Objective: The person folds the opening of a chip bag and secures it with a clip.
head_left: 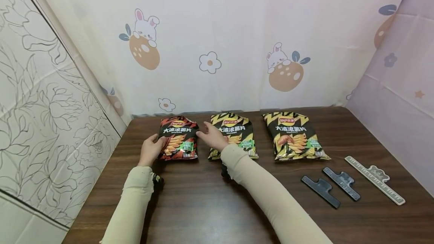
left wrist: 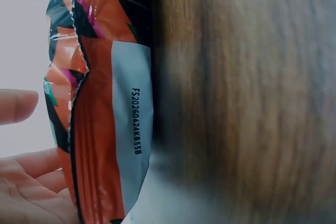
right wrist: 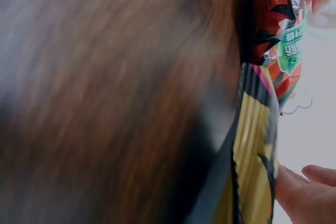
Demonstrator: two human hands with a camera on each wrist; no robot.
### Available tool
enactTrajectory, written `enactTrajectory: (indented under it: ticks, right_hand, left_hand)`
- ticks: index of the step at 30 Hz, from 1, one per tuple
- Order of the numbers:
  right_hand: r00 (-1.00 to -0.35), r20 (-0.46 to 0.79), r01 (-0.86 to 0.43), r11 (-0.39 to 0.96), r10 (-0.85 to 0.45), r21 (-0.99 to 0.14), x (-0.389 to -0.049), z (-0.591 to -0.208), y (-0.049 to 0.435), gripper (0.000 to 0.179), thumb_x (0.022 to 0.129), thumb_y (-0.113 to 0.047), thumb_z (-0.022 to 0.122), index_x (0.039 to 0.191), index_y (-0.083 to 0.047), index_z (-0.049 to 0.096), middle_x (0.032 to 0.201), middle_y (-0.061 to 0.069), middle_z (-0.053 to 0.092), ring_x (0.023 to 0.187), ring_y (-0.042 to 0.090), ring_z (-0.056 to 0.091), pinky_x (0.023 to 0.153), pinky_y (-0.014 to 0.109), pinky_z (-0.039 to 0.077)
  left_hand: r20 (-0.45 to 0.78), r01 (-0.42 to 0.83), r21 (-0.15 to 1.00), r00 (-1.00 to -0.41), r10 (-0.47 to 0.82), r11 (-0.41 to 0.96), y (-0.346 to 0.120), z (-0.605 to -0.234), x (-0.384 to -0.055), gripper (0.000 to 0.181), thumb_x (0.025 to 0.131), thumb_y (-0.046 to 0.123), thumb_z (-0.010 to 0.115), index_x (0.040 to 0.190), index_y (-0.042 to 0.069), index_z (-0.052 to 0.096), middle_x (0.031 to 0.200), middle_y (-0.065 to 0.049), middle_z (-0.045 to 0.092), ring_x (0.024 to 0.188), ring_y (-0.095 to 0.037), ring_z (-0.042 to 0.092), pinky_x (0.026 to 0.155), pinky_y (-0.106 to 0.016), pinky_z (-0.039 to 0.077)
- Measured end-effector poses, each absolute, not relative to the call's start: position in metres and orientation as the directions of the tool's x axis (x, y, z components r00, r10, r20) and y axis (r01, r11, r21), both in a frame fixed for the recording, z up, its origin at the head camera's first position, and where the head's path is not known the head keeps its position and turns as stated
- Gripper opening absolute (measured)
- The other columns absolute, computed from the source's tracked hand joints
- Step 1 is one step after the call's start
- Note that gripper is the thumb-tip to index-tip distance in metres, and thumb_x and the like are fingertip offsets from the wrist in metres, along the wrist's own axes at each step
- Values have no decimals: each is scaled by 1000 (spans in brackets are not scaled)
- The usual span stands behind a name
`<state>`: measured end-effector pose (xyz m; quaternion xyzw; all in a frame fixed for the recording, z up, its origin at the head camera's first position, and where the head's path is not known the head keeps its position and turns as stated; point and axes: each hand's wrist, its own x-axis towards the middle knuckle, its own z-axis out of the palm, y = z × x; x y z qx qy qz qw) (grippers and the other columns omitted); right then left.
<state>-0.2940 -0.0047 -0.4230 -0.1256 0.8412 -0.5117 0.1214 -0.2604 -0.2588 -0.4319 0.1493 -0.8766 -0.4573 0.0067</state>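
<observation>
Red Lay's chip bag [head_left: 178, 139] lies between left hand [head_left: 150, 150] and right hand [head_left: 215, 137], thumbs and fingers apart, on wood-grain table [head_left: 190, 206] before rabbit-print curtain [head_left: 210, 22].

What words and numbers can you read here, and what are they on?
"Lay's乐事": red bag, middle yellow bag, right yellow bag.
"大波浪薯片": all three bags.
"50": all three bags.
"FS20260424KB55B": red bag.
"Juice", flipped and cut off: wall cloth.
Too small or blurred: other print on the bags, marks on the pale clip.
</observation>
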Motion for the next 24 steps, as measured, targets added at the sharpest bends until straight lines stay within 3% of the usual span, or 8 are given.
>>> enactTrajectory:
  ticks: [9,24]
  right_hand:
    - [-932,-146,-18,443,-332,-896,-298,-429,-18,70,101,-37,52,157,-8,22,159,14,29,146,34,30,113,53,34]
    - [-935,-171,49,364,-311,-930,-296,-436,-32,67,102,-30,52,155,-3,23,155,19,36,145,33,33,114,49,34]
  left_hand:
    - [-170,-279,814,-953,-250,509,-263,-433,-270,66,102,37,47,152,-2,29,157,-23,30,146,-38,26,117,-52,27]
    - [-192,-297,806,-949,-249,512,-263,-440,-279,66,102,35,47,151,-6,29,155,-27,32,144,-40,29,116,-51,28]
